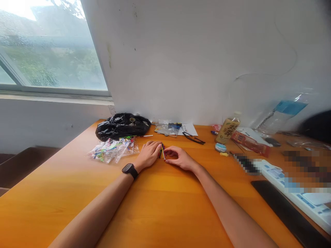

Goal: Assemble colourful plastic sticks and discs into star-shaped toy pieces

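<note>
While bracketing a small multicoloured piece (162, 152) between left hand (149, 154) and right hand (180, 158), showing left palm-down, right curled with gap inside thumb and index. Can't tell whether gripping or just touching. Got clear packets (110, 150) left of left hand, black bag (121, 125) beyond.

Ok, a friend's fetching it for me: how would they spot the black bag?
From the window, look down and right to the far left corner of the wooden table. The black bag lies there, crumpled, shiny and dark, unlike the clear packets just in front.
</note>
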A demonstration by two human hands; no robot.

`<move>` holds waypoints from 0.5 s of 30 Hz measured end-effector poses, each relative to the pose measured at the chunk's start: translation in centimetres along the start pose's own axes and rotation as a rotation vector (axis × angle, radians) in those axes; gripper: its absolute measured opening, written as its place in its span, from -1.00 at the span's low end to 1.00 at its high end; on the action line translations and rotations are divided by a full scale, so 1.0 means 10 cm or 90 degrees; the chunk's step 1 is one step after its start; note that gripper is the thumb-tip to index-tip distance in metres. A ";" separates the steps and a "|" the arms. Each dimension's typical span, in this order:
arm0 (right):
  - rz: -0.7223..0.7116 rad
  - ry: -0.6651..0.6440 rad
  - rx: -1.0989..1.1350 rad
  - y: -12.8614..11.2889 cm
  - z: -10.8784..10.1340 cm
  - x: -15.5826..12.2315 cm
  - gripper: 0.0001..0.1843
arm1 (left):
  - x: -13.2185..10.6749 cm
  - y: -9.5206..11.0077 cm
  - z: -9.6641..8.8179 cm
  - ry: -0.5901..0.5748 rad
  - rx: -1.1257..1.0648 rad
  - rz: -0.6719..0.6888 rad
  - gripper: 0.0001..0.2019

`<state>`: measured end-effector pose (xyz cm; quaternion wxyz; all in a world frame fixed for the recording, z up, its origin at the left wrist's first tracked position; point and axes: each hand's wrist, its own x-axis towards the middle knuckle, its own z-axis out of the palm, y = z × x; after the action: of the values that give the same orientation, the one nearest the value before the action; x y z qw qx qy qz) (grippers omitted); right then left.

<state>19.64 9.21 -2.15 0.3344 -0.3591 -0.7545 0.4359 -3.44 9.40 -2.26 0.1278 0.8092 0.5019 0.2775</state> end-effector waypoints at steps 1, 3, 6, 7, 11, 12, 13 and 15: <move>-0.013 0.009 -0.016 -0.01 0.03 0.01 -0.55 | 0.00 0.01 -0.01 -0.003 0.001 0.002 -0.50; -0.038 0.025 -0.051 -0.03 0.08 0.01 -0.61 | -0.01 0.01 -0.01 -0.005 -0.005 0.003 -0.50; -0.073 0.051 -0.116 -0.09 0.14 -0.01 -0.64 | 0.01 -0.02 0.02 0.019 -0.035 -0.012 -0.50; -0.084 0.059 -0.141 -0.12 0.15 -0.02 -0.62 | 0.02 -0.02 0.03 0.035 -0.055 -0.021 -0.49; -0.065 0.068 -0.264 -0.16 0.24 -0.07 -0.23 | 0.04 -0.04 0.03 0.100 -0.180 -0.083 -0.44; -0.048 0.055 -0.299 -0.15 0.27 -0.08 -0.10 | 0.04 -0.04 0.01 0.113 -0.214 -0.103 -0.43; -0.034 0.039 -0.332 -0.14 0.30 -0.08 0.01 | 0.04 -0.03 0.00 0.128 -0.245 -0.121 -0.41; -0.016 0.007 -0.380 -0.12 0.35 -0.09 0.12 | 0.03 -0.02 -0.04 0.159 -0.288 -0.143 -0.39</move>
<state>16.96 6.59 -2.63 0.2236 -0.4344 -0.8518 0.1890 -3.73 9.77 -1.91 0.2722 0.6590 0.5259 0.4638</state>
